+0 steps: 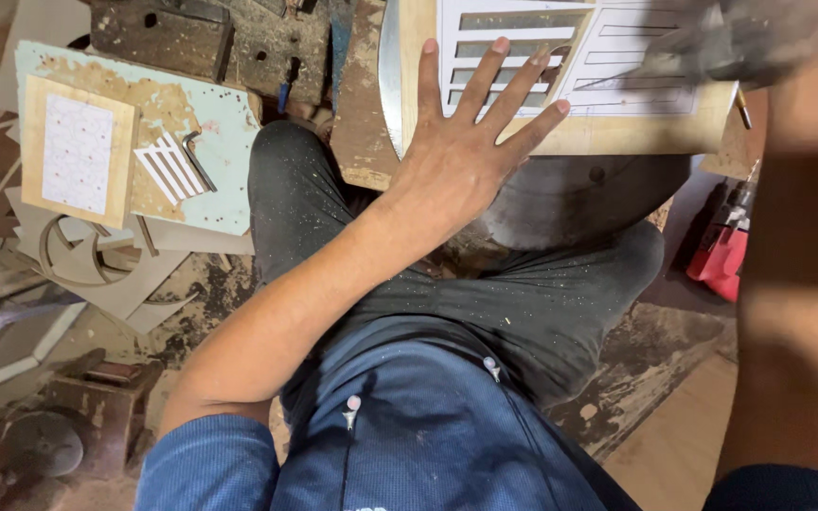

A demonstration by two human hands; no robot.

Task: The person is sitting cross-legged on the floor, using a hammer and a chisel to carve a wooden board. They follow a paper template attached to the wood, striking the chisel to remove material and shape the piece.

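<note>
My left hand (471, 132) lies flat with its fingers spread on a pale wooden board (617, 132) at the top centre. A white paper pattern (523, 43) with slotted cut-outs covers the board, and my fingertips rest on its lower left part. My right arm comes up the right edge, heavily blurred. My right hand (759, 43) is over the board's right end and seems closed around a grey tool (712, 47), with a thin rod (617, 74) reaching over the pattern. My crossed legs in dark trousers (523, 293) are below the board.
On the left lies a pale green panel (210, 123) carrying a wooden plate with white paper (78, 151), a small white slatted piece (170, 168) and a hex key (199, 159). Cut plywood shapes (97, 265) sit below it. A red power tool (720, 255) is at the right.
</note>
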